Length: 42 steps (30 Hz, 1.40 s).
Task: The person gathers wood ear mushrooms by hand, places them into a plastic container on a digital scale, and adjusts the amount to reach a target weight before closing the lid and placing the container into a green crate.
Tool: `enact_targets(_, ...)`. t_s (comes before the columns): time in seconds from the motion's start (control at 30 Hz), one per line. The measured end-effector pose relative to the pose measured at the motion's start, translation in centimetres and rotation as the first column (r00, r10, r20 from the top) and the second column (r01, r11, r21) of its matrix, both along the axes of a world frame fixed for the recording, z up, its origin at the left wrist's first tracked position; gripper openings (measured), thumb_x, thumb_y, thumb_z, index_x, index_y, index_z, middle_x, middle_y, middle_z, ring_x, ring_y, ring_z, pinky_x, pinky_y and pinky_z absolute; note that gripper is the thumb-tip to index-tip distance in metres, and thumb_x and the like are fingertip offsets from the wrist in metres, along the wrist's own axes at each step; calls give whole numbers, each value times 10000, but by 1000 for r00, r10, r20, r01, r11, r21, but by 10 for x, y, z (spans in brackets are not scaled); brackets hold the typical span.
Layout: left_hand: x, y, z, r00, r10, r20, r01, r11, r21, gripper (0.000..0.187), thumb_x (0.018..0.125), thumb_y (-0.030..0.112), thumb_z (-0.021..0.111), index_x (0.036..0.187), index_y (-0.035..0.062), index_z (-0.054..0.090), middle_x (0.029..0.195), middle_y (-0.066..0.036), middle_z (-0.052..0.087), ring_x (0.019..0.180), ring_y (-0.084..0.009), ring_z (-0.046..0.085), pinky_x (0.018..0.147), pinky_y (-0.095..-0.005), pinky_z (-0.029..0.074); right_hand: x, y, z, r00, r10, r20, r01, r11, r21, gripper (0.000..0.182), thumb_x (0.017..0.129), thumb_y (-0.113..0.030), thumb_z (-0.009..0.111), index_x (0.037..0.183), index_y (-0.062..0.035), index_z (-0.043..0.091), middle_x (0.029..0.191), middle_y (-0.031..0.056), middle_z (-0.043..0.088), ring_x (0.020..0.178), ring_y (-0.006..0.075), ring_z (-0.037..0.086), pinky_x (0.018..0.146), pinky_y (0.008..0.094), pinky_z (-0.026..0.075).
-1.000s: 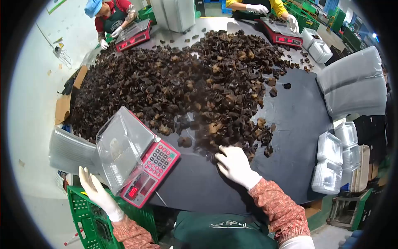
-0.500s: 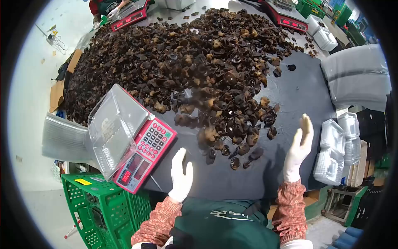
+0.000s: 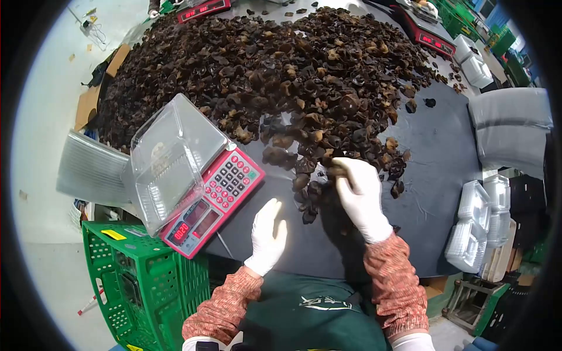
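A broad heap of dark brown wood ear mushrooms point(image 3: 257, 76) covers much of the black table top point(image 3: 436, 134). At the heap's near edge my right hand point(image 3: 361, 196), in a white glove, has its fingers closed on a wood ear mushroom point(image 3: 336, 170); part of it is hidden by the fingers. My left hand point(image 3: 268, 237), also gloved, hovers over the table's near side, fingers apart and holding nothing. To its left stands a red scale point(image 3: 219, 193) with a lit display. A clear plastic tray point(image 3: 167, 175) rests tilted on the scale's grey plate.
Stacked clear trays point(image 3: 93, 169) lie left of the scale, above a green crate point(image 3: 143, 251). On the right are more clear containers point(image 3: 468, 228) and a stack of clear lids point(image 3: 509, 123). Two other red scales point(image 3: 433, 41) stand across the table, with other people's hands nearby.
My right hand has moved left and forward to the heap's near edge and closed on a mushroom. My left hand has shifted slightly, still empty. The camera view has shifted a little.
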<state>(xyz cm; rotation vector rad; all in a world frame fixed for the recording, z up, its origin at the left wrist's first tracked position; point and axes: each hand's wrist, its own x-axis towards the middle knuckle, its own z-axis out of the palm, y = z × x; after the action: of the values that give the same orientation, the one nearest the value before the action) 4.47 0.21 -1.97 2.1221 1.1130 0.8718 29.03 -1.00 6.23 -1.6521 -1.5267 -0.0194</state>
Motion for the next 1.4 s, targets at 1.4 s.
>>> enact_targets(1.4, 3, -2, -3, 994, -11, -106, 21, 995, 99, 441, 884, -10, 646, 1322, 18, 606, 1377, -180, 590, 1296, -343, 555, 1119, -418, 424, -41, -116, -58, 970, 229, -77, -240, 954, -180, 405, 857, -157, 721, 1254, -85, 688, 1347, 159, 636, 1166, 322, 626, 1005, 439, 483)
